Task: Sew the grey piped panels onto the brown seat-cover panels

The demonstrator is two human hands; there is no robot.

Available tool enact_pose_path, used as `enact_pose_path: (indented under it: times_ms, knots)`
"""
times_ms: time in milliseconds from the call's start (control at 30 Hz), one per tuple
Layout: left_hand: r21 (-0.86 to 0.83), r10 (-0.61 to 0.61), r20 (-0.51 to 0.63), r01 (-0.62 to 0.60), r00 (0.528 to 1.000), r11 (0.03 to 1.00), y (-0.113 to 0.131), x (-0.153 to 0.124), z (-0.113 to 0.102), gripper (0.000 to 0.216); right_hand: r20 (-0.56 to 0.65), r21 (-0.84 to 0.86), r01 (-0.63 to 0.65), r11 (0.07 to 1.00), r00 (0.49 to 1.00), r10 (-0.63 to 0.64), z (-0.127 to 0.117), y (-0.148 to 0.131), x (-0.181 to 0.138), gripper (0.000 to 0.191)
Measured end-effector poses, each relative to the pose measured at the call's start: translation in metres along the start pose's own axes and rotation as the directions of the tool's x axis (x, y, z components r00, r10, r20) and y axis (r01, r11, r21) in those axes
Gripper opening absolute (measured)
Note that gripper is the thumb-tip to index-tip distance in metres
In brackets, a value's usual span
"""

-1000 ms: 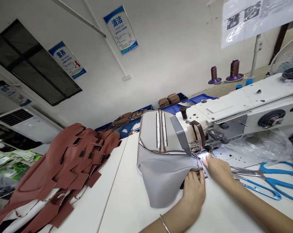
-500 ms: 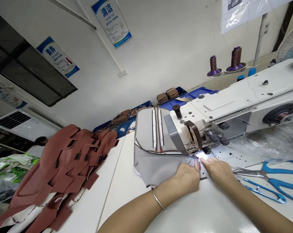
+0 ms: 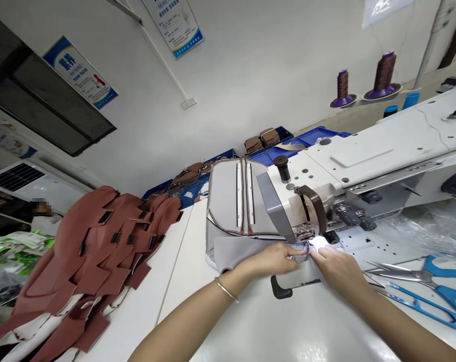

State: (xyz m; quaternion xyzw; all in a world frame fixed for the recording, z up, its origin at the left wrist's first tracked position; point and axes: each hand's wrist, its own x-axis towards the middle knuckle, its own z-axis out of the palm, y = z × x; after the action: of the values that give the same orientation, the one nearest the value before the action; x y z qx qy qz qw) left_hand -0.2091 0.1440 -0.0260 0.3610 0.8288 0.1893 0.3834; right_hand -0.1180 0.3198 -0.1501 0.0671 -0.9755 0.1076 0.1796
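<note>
A grey sewn cover (image 3: 225, 196) with dark piping and two white strips lies on the table, its near edge running under the head of a sewing machine (image 3: 305, 213). My left hand (image 3: 275, 259) is at the cover's near edge, index finger stretched towards the needle area and thumb below, with grey material between them. Close on the right, my right hand (image 3: 335, 266) pinches the material's edge beside the lit needle area. The fingertips of both hands nearly meet there. The needle itself is too small to make out.
Large scissors (image 3: 420, 275) with blue handles and blue thread snips (image 3: 420, 304) lie at the right. A black L-shaped piece (image 3: 281, 287) sits near my left hand. Reddish-brown covers (image 3: 99, 251) are heaped at the left. Thread cones (image 3: 384, 75) and blue bins (image 3: 307, 141) stand behind.
My left hand has shifted left and loosened from a fist, its index finger now stretched out. The cover's near part has folded up, and the black L-shaped piece has come into view.
</note>
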Motion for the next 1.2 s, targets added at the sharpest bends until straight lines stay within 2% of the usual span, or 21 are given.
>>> enact_pose_path:
  times_ms: [100, 200, 333, 433, 567, 733, 867, 1033, 1100, 1200]
  knots:
    - [0.041, 0.017, -0.027, -0.016, 0.999, 0.999, 0.001, -0.001, 0.005, 0.051, -0.063, 0.005, -0.065, 0.998, 0.996, 0.066, 0.008, -0.002, -0.002, 0.021]
    - [0.171, 0.029, -0.024, -0.024, 0.999, 0.985, 0.008, 0.000, 0.010, 0.052, -0.103, 0.022, -0.129, 0.991, 0.986, 0.130, 0.013, -0.003, -0.005, 0.029]
    - [0.475, -0.018, 0.051, -0.009, 0.999, 0.880, 0.022, 0.007, 0.023, 0.047, -0.072, 0.071, -0.132, 0.989, 0.988, 0.137, 0.011, -0.004, -0.005, 0.030]
    - [0.573, -0.086, 0.073, 0.029, 0.994, 0.819, 0.032, 0.015, 0.036, 0.043, -0.013, 0.110, -0.149, 0.983, 0.988, 0.151, 0.007, -0.003, -0.003, 0.028]
    - [0.567, -0.111, 0.074, 0.050, 0.991, 0.822, 0.035, 0.018, 0.048, 0.040, 0.068, 0.151, -0.205, 0.967, 0.978, 0.196, -0.001, -0.001, -0.002, 0.025]
    - [0.475, -0.115, 0.016, 0.093, 0.993, 0.875, 0.029, 0.012, 0.042, 0.044, 0.139, 0.176, -0.257, 0.950, 0.962, 0.235, -0.007, -0.001, -0.003, 0.025]
    - [0.458, -0.117, 0.034, 0.088, 0.993, 0.885, 0.030, 0.013, 0.038, 0.040, 0.177, 0.201, -0.242, 0.949, 0.962, 0.208, -0.011, -0.002, 0.001, 0.027]
    - [0.513, -0.147, 0.034, 0.109, 0.989, 0.851, 0.037, 0.020, 0.052, 0.038, 0.184, 0.250, -0.193, 0.949, 0.972, 0.149, -0.014, 0.001, 0.004, 0.030]
    - [0.520, -0.138, 0.013, 0.111, 0.990, 0.847, 0.038, 0.021, 0.058, 0.040, 0.156, 0.234, -0.239, 0.942, 0.966, 0.207, -0.014, 0.001, 0.002, 0.030]
    - [0.501, -0.119, -0.018, 0.112, 0.993, 0.858, 0.037, 0.020, 0.062, 0.043, 0.081, 0.158, -0.397, 0.904, 0.918, 0.389, -0.013, -0.003, -0.005, 0.036]
